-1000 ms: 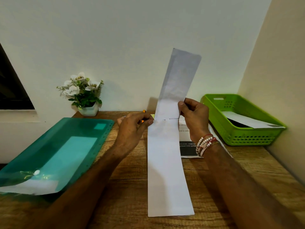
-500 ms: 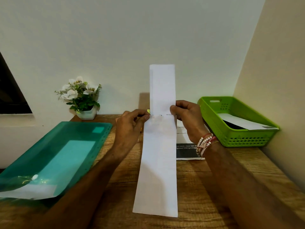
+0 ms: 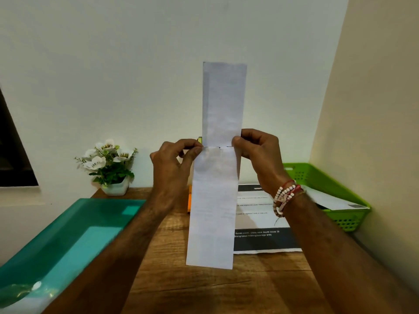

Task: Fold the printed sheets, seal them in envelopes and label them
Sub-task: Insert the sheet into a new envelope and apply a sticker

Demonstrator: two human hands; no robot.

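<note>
- While both hands hold it off the wooden desk (image 3: 204,291), 1 folded sheet (image 3: 215,200), a long narrow white strip, stands roughly upright over the desk's middle. Its upper half is up against the wall and its lower half hangs down. I cannot tell if the bottom edge touches the desk.
- 2 hands, both clenched on the strip at mid-length, on a cross crease.
- Left hand (image 3: 172,164): thumb and forefinger pinch the strip's left edge, other fingers curled in.
- Right hand (image 3: 260,155): thumb in front and fingers curled behind, pinching the right edge at the same height. 1 bunch of bead bracelets (image 3: 286,196) on that wrist.
- 1 printed sheet (image 3: 260,225) lies flat on the desk, right of centre, with black bands and text lines. It is partly behind the strip and under the right wrist.
- 1 green basket (image 3: 335,220) at the desk's right edge, beside the side wall. 1 white paper (image 3: 328,199) lies inside; cannot tell if it is an envelope.
- 1 teal plastic folder (image 3: 79,234) along the desk's left edge, with pale paper showing through.
- 1 potted flower plant (image 3: 111,168) at the back left corner, white pot, white blooms.
- 1 orange pencil (image 3: 189,200) on the desk, just left of the strip and mostly hidden.
</note>
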